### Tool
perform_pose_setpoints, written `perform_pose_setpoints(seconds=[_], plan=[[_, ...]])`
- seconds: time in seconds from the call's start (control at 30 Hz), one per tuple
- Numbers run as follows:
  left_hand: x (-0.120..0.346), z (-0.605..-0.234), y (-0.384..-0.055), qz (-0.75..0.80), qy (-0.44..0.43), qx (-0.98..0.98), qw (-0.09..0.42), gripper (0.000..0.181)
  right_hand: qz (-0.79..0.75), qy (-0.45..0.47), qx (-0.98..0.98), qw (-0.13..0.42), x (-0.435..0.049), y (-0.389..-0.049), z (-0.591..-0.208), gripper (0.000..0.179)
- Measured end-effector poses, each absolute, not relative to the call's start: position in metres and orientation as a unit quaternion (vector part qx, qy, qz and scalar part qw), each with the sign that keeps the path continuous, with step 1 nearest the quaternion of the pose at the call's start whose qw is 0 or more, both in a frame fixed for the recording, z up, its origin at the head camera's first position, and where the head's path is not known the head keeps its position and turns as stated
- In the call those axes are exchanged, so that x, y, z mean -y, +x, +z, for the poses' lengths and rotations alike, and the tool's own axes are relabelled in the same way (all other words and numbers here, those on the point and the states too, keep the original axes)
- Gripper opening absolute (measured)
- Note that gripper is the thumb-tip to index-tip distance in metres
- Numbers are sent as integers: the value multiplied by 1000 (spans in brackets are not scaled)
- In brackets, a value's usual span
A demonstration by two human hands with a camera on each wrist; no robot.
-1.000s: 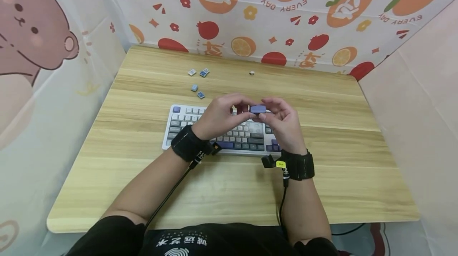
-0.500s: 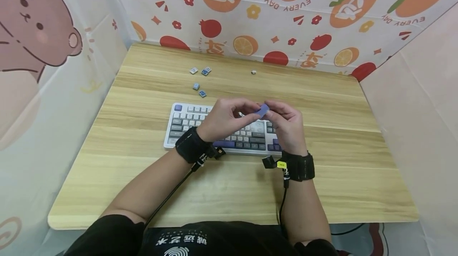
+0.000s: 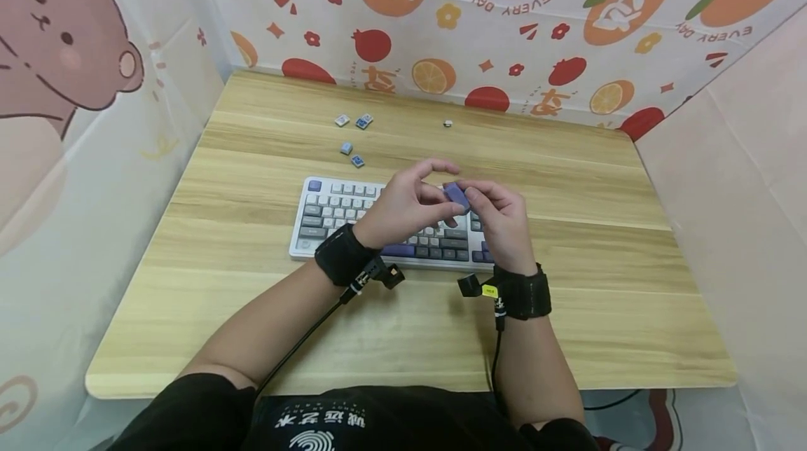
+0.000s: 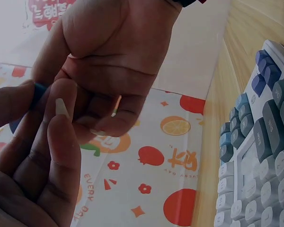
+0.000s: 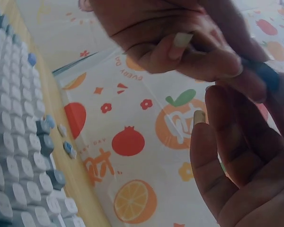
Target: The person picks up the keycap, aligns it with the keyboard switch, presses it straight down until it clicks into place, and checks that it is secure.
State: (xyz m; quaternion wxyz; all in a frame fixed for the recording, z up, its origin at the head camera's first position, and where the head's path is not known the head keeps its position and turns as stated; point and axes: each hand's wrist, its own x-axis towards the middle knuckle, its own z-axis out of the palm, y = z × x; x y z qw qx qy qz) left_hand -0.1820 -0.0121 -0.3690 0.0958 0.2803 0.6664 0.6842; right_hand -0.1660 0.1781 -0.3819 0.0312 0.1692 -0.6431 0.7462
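Note:
A long purple keycap is held between both hands, above the keyboard. My left hand pinches it from the left with the thumb underneath, its index finger lifted off. From the right, the thumb and index finger of my right hand grip its other end. Both wrist views show only a dark blue sliver of the keycap between fingertips. The keyboard has white, grey and purple keys, and its middle right is partly hidden by the hands. A pale flat patch shows between its key groups.
Behind the keyboard's left half lie several loose keycaps: a white one, a blue-and-white pair and two bluish ones, one nearer. A tiny pale piece sits farther right. A printed curtain hangs at the wooden table's back edge.
The purple keycap has been turned between the fingers, from lying level to slanting down to the right. My left index finger has lifted away, and the right hand has shifted slightly.

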Motion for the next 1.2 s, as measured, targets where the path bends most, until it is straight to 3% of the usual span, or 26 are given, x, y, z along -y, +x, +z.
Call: perform_pose_setpoints(seconds=[0.13, 0.3, 0.43, 0.6, 0.73, 1.0, 1.2], plan=[[13, -369, -180, 668, 288, -681, 85, 36, 711, 168, 682, 36, -178, -165, -384, 21], [15, -372, -181, 644, 292, -704, 63, 36, 650, 201, 732, 23, -184, -163, -384, 28], [16, -375, -184, 590, 324, -738, 43, 38, 528, 243, 812, 57, -191, -167, -381, 30], [17, -377, -186, 502, 334, -793, 88, 46, 373, 288, 876, 100, -196, -177, -376, 26], [20, -379, -190, 465, 324, -813, 132, 51, 313, 277, 905, 80, -201, -188, -380, 25], [25, -386, -199, 481, 296, -814, 137, 48, 247, 204, 947, -18, -211, -210, -409, 25], [25, -390, -203, 479, 282, -819, 146, 48, 187, 224, 956, -29, -208, -214, -419, 23]])
